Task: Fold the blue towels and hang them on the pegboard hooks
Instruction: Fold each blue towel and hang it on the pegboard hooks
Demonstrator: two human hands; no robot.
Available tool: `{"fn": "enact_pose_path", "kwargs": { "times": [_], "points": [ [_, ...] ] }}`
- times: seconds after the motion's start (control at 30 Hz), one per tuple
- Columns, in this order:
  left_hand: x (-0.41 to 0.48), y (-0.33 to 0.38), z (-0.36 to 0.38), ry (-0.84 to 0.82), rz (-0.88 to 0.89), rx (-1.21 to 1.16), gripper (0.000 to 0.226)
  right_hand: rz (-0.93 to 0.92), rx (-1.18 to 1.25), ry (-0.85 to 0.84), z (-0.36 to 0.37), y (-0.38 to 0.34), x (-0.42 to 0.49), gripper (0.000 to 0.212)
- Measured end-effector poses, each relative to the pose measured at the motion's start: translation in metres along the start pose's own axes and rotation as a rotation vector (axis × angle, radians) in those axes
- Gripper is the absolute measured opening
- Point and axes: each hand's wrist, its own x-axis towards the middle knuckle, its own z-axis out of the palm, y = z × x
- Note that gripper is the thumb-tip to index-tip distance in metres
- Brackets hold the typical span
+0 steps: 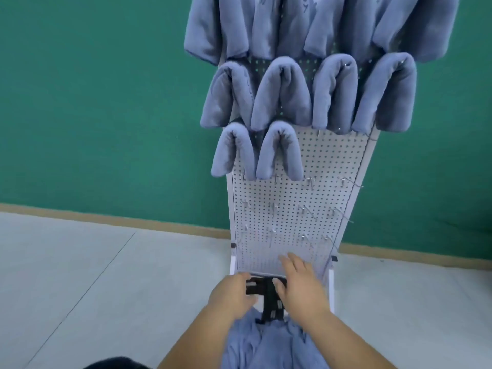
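— So, starting at the left, what is showing?
— Green wall [93,102] is filling the left side, and pale floor [80,275] is lying below it. Low down, the left hand [230,294] is gripping the left end of a black fitting [269,294], its fingers [241,278] curling narrowly round it.
— And the towel waiting to be folded?
— A loose blue towel [266,344] is lying crumpled between the two forearms, just under the black fitting. What is carrying it, I cannot tell.
— The right hand?
— The right hand [303,288] is sitting just right of the fitting, fingers straight and spread wide toward the foot of the pegboard [319,161], thumb touching the black piece, holding nothing.
— And the board itself?
— It is standing against the wall. Folded towels [282,97] are hanging on it in rows: a crowded top row running out of frame, four below, then two at the left. Bare hooks [308,181] are sticking out to the right of those two and in the rows beneath.
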Motion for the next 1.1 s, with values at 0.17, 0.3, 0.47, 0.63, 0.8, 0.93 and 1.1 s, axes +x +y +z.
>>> {"fn": "enact_pose_path", "kwargs": {
  "times": [0.17, 0.3, 0.47, 0.63, 0.8, 0.93, 1.1],
  "points": [
    [-0.029, -0.070, 0.061, -0.195, -0.151, 0.065, 0.070, 0.067, -0.066, -0.433, 0.069, 0.039, -0.046, 0.071],
    [-0.043, -0.096, 0.092, -0.267, -0.183, 0.083, 0.068, 0.095, -0.107, -0.625, 0.106, 0.060, -0.079, 0.070],
    [-0.049, -0.116, 0.135, -0.371, -0.185, 0.160, 0.052, 0.026, -0.111, -0.721, 0.135, 0.055, -0.094, 0.066],
    [-0.055, -0.135, 0.167, -0.482, -0.160, 0.368, 0.019, -0.031, -0.082, -0.705, 0.160, 0.040, -0.098, 0.067],
    [-0.060, -0.150, 0.167, -0.327, -0.236, 0.286, 0.014, -0.082, -0.063, -0.679, 0.171, 0.031, -0.102, 0.063],
    [-0.055, -0.143, 0.146, -0.214, -0.206, 0.045, 0.010, -0.123, 0.020, -0.624, 0.169, 0.016, -0.094, 0.058],
    [-0.044, -0.119, 0.104, -0.092, -0.142, -0.178, 0.010, -0.065, 0.262, -0.618, 0.158, -0.007, -0.085, 0.045]
  ]
}}
